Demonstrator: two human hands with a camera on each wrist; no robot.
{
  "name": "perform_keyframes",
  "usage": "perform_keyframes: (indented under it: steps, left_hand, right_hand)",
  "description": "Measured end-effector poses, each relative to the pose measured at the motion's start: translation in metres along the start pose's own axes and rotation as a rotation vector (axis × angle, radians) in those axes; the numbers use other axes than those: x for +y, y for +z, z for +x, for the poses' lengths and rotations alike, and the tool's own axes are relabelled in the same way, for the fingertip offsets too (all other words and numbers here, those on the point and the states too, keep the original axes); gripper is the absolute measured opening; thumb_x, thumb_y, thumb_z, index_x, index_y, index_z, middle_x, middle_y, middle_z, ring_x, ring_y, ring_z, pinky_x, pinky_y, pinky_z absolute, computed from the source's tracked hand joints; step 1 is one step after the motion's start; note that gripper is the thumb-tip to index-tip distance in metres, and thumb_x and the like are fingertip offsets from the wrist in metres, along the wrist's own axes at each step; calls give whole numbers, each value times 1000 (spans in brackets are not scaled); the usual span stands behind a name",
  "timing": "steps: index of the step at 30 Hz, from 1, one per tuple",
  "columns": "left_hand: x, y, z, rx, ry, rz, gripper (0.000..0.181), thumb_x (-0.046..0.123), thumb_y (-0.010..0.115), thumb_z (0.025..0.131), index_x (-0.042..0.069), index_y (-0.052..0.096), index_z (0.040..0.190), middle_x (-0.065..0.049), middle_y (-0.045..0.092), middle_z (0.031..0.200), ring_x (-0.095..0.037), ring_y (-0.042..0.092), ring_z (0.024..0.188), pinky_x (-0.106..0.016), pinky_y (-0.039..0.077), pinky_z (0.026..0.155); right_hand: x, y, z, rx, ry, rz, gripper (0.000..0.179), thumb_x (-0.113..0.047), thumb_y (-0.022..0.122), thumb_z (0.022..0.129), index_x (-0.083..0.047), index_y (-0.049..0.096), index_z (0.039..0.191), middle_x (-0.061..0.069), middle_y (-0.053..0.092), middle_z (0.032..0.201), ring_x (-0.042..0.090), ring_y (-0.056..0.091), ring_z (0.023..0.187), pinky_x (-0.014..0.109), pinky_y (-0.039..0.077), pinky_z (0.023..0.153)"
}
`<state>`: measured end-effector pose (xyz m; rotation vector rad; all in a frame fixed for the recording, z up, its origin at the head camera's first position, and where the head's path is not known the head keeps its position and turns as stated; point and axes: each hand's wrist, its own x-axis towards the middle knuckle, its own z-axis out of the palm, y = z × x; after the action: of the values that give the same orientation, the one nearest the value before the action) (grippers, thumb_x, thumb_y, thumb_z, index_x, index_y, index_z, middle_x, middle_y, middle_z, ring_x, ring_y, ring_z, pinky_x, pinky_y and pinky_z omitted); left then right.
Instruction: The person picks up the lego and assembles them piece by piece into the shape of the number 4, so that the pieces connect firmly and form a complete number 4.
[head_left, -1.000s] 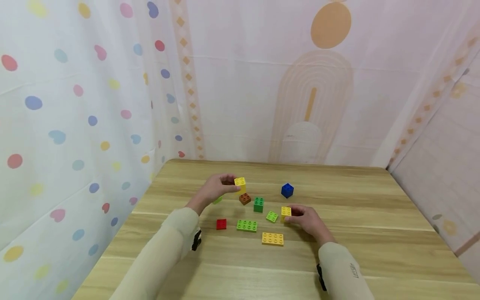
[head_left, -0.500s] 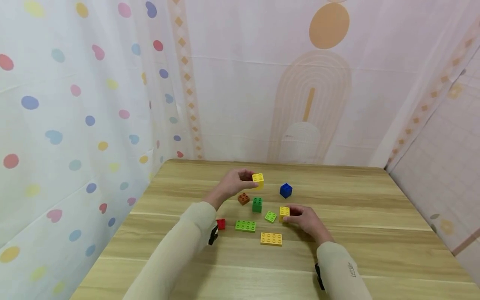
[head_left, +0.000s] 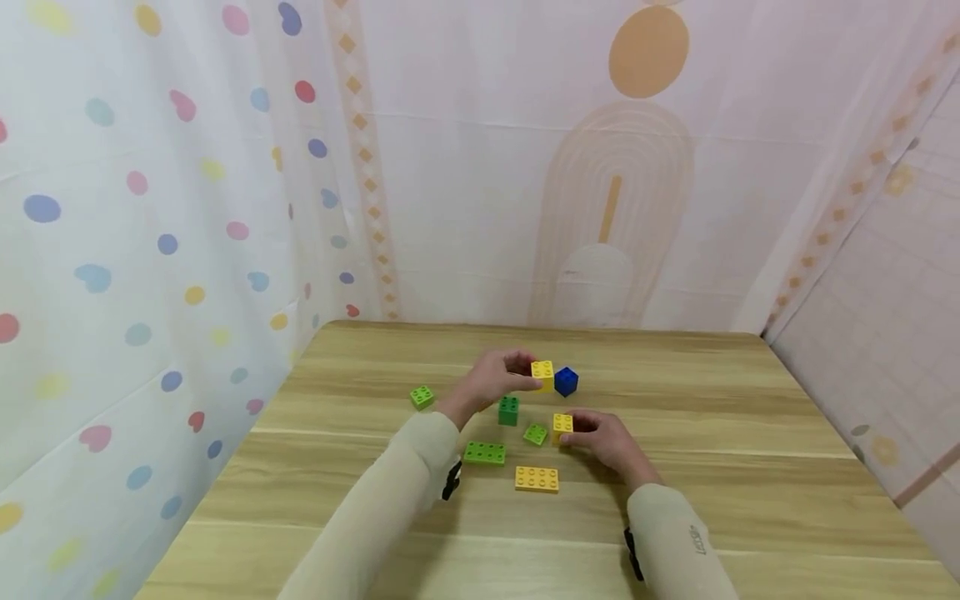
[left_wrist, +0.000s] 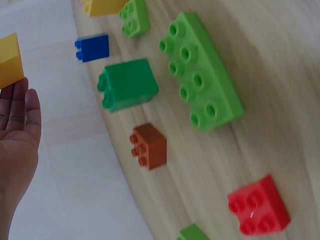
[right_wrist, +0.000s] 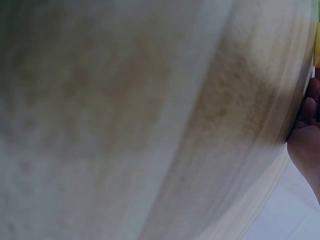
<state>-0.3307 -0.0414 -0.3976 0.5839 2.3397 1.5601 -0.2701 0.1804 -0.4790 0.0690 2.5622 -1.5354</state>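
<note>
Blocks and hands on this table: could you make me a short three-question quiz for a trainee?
1. Which one shows in the left wrist view but not in the head view? A) blue block B) red block C) dark green block

2. True or false: the left hand holds a yellow block and the right hand another.

3. How many studs top the long light green block?

Key: 1. B; 2. True; 3. Eight

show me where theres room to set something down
Bare table: right of the right hand and blue brick; also between the sleeves, this side of the flat yellow brick. Crowded: around the dark green brick, by the left hand.
</note>
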Motion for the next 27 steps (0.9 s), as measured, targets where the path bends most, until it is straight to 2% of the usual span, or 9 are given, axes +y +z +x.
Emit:
perform_keyframes:
  steps: [2,7,14,20,27]
  left_hand:
    - [-3,4,1,-12,8,-14,30,13,76,89,6,66,116,-6,67,106,-20,61,98,-38,51,91]
    - [-9,11,2,-21,12,21,31,16,77,89,8,67,117,-3,68,106,-17,62,99,-35,51,89]
    - [-15,20,4,-34,6,27,29,15,77,88,10,69,116,-1,69,105,-16,62,99,-36,50,90]
    - [-20,31,4,-50,-30,53,24,16,78,87,16,70,110,3,68,101,-14,61,96,-36,50,89]
    - [-29,40,4,-72,-31,66,22,15,77,88,15,70,109,3,68,100,-14,61,95,-35,50,88]
  right_hand:
    - [0,2,0,3,4,1,39,-23,77,88,-12,69,124,6,66,124,26,56,116,50,39,104]
    - [-1,5,0,-4,-5,-4,39,-25,78,87,-13,70,123,4,67,121,24,57,113,50,41,103]
    - [-3,6,-2,-2,-51,-3,36,-21,78,87,-10,71,121,6,67,123,25,58,117,49,43,101]
    - [-2,7,-1,-3,-60,14,40,-20,78,87,-11,70,125,6,68,123,28,58,120,52,40,104]
    - [-1,6,-2,-11,-69,16,37,-19,77,88,-11,71,124,5,69,121,26,58,118,52,39,105]
